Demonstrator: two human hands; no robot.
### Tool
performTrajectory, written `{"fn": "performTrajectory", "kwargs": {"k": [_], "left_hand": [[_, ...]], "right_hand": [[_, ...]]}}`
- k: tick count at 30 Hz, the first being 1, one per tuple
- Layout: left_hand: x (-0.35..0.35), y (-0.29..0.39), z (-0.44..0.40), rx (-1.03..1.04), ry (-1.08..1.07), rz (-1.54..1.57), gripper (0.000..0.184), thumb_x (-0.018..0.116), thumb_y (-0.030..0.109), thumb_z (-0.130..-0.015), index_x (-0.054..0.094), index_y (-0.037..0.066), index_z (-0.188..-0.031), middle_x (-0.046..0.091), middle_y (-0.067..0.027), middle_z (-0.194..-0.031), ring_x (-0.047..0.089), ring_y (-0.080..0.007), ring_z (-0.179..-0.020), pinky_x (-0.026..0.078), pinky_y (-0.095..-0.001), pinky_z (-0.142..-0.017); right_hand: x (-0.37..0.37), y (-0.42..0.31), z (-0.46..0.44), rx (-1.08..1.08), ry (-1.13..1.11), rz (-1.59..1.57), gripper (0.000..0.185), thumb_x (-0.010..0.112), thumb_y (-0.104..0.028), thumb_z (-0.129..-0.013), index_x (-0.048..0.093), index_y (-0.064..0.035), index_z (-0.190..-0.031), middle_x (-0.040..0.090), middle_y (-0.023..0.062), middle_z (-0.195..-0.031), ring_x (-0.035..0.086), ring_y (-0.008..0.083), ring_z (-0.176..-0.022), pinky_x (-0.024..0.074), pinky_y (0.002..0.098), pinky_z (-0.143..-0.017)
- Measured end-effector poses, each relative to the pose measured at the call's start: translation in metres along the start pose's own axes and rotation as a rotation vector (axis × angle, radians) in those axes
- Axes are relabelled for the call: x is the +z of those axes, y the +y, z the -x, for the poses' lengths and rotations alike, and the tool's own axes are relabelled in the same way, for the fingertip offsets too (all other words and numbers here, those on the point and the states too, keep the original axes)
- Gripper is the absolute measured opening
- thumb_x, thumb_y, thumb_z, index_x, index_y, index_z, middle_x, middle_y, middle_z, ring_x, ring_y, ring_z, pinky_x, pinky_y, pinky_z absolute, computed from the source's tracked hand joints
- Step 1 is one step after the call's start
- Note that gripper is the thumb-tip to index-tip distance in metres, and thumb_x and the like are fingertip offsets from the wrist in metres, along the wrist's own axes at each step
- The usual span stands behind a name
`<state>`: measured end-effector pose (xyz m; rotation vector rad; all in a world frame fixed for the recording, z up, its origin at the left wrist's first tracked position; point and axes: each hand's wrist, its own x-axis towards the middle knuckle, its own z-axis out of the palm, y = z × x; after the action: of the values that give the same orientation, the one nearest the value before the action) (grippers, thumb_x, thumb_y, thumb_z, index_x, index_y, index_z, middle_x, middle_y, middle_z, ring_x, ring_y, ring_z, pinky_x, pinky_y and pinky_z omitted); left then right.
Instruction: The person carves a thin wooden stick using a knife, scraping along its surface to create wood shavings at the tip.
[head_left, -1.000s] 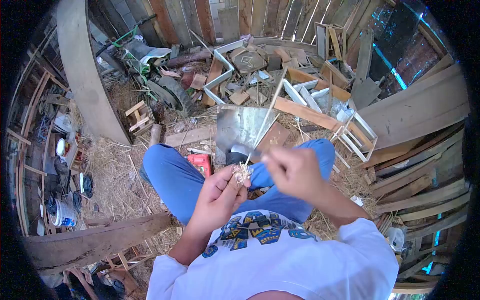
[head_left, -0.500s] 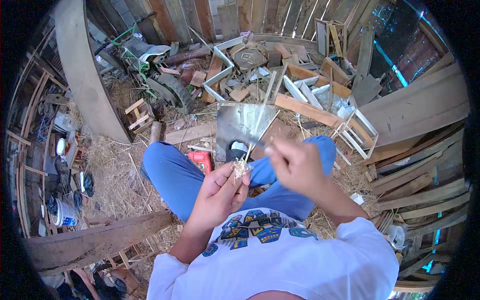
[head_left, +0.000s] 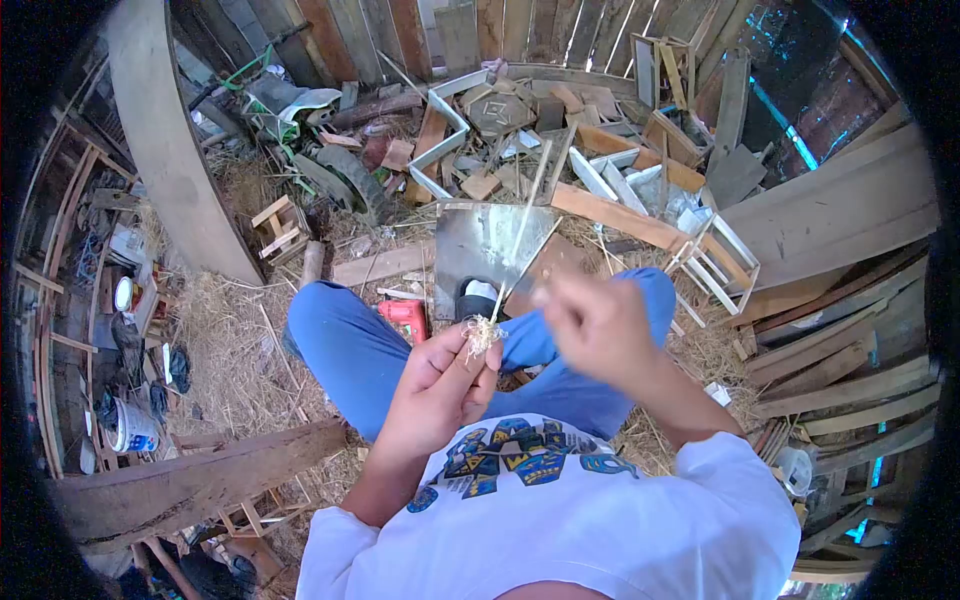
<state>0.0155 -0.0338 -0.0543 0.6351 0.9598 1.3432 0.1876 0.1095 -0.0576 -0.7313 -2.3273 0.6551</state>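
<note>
My left hand (head_left: 440, 385) is closed around the lower end of a thin wooden stick (head_left: 521, 235), which points up and away from me. A tuft of pale curled shavings (head_left: 482, 336) clings to the stick just above my thumb. To the right, my right hand (head_left: 595, 325) is curled into a grip and smeared by motion, apart from the stick. The dark knife blade seen in it a moment earlier is too blurred to make out now.
A red power tool (head_left: 405, 316) lies by my left knee. Beyond my shoe (head_left: 477, 300) stands a grey metal sheet (head_left: 485, 240). Wood scraps (head_left: 500, 115) are heaped behind it, with a small wooden stool (head_left: 280, 230) to the left and a plank (head_left: 200, 480) near my left elbow.
My right hand has shifted slightly right and toward me, and the dark blade that crossed near the stick no longer shows clearly. My left hand and the stick have hardly moved.
</note>
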Motion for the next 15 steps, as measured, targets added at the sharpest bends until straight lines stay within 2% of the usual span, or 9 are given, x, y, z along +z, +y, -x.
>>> {"fn": "performTrajectory", "kwargs": {"k": [1, 3, 7, 11, 13, 15], "left_hand": [[-0.001, 0.0, 0.0, -0.004, 0.004, -0.003, 0.019, 0.048, 0.02, -0.112, 0.058, 0.008, -0.101, 0.043, 0.0072, -0.063, 0.03, -0.0019, -0.049, 0.021, -0.0223, -0.044], [-0.003, 0.001, -0.001, -0.013, 0.009, -0.009, 0.019, 0.048, 0.019, -0.112, 0.058, 0.008, -0.101, 0.043, 0.0074, -0.063, 0.03, -0.0018, -0.049, 0.021, -0.0227, -0.044], [-0.002, 0.0, 0.001, -0.06, -0.035, 0.092, 0.019, 0.047, 0.019, -0.112, 0.058, 0.008, -0.101, 0.039, 0.0076, -0.062, 0.027, -0.0021, -0.048, 0.02, -0.0233, -0.044], [-0.005, 0.001, 0.0, -0.093, -0.066, 0.165, 0.018, 0.046, 0.018, -0.111, 0.057, 0.007, -0.102, 0.038, 0.0065, -0.062, 0.026, -0.0027, -0.048, 0.019, -0.0239, -0.043], [-0.007, -0.002, 0.002, -0.133, -0.077, 0.238, 0.017, 0.047, 0.018, -0.111, 0.057, 0.007, -0.102, 0.037, 0.0061, -0.062, 0.027, -0.0028, -0.047, 0.019, -0.024, -0.043], [-0.006, 0.0, -0.002, -0.144, -0.126, 0.296, 0.016, 0.046, 0.018, -0.111, 0.055, 0.007, -0.104, 0.037, 0.0063, -0.062, 0.026, -0.0028, -0.047, 0.017, -0.0241, -0.042]], "right_hand": [[0.002, -0.003, 0.004, -0.007, 0.006, -0.001, 0.023, 0.071, -0.027, -0.094, 0.062, -0.0122, -0.08, 0.058, 0.0098, -0.059, 0.063, 0.0308, -0.052, 0.0459, 0.0439, -0.046], [0.006, -0.007, 0.01, -0.165, -0.044, 0.011, 0.026, 0.069, -0.025, -0.096, 0.059, -0.0113, -0.077, 0.058, 0.0098, -0.059, 0.062, 0.0304, -0.051, 0.0451, 0.0443, -0.046], [-0.004, 0.007, -0.007, 0.0, 0.089, 0.102, 0.025, 0.069, -0.027, -0.096, 0.06, -0.0111, -0.078, 0.057, 0.0096, -0.058, 0.061, 0.0315, -0.051, 0.0454, 0.0446, -0.047], [0.0, 0.002, 0.005, -0.135, 0.02, 0.027, 0.029, 0.068, -0.027, -0.097, 0.057, -0.0101, -0.076, 0.056, 0.0111, -0.058, 0.061, 0.033, -0.051, 0.0441, 0.0446, -0.045], [-0.003, 0.005, 0.001, -0.119, 0.005, 0.058, 0.029, 0.068, -0.028, -0.097, 0.057, -0.01, -0.077, 0.058, 0.0108, -0.059, 0.062, 0.0326, -0.052, 0.0446, 0.0447, -0.046], [-0.005, 0.008, -0.003, -0.003, 0.06, 0.047, 0.029, 0.068, -0.029, -0.097, 0.058, -0.0101, -0.077, 0.059, 0.0104, -0.06, 0.062, 0.0324, -0.052, 0.0452, 0.0448, -0.046]]}}
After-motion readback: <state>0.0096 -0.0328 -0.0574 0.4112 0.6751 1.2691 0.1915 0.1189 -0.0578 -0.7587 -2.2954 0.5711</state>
